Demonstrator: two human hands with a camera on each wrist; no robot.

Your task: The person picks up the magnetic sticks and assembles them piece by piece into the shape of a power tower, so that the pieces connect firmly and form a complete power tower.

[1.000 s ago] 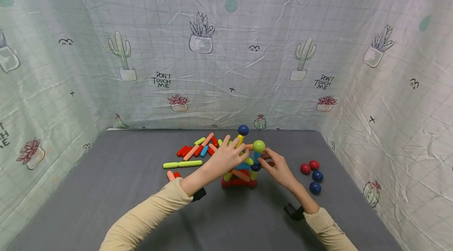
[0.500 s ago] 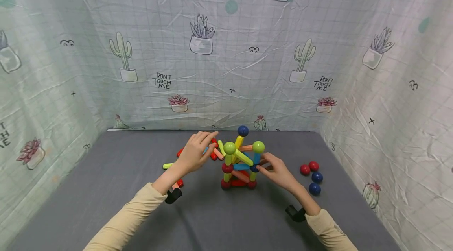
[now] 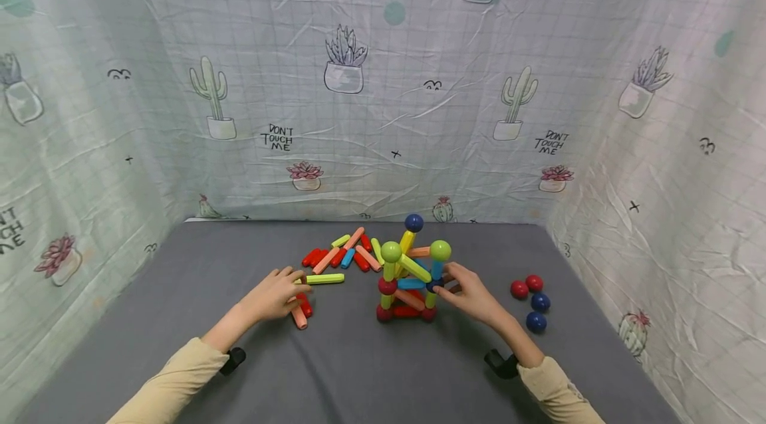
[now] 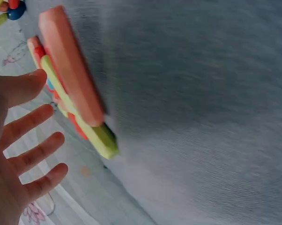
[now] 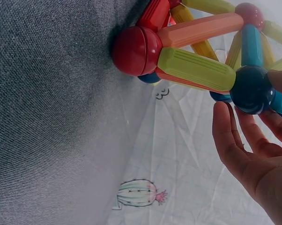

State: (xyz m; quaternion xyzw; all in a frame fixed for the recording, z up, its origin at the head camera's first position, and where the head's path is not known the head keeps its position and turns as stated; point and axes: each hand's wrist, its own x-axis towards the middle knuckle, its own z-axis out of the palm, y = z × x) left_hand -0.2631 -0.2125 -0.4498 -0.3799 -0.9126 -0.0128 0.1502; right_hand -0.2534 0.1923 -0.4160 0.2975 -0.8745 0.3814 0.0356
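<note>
A magnetic stick-and-ball tower [image 3: 409, 284] stands right of the table's middle, with two green balls and a blue ball on top. My right hand [image 3: 473, 294] pinches the dark blue ball [image 5: 252, 89] at the tower's right middle joint, thumb on one side and fingers on the other. My left hand [image 3: 272, 294] is over the near left end of the loose sticks, fingers spread with nothing between them. Closest to it are a long yellow-green stick [image 3: 326, 278], partly covered by the hand, and a salmon stick [image 4: 70, 65] beside a red stick [image 3: 305, 305].
A pile of red, salmon, blue and green sticks [image 3: 348, 258] lies behind, left of the tower. Two red balls [image 3: 519, 289] and two blue balls [image 3: 536, 322] sit to the right. A cactus-print curtain [image 3: 389, 111] encloses the grey table [image 3: 371, 371].
The left hand has drawn away from the top of the tower, moving left and down to the loose sticks. The right hand stays at the tower's right side, its fingers slightly lower.
</note>
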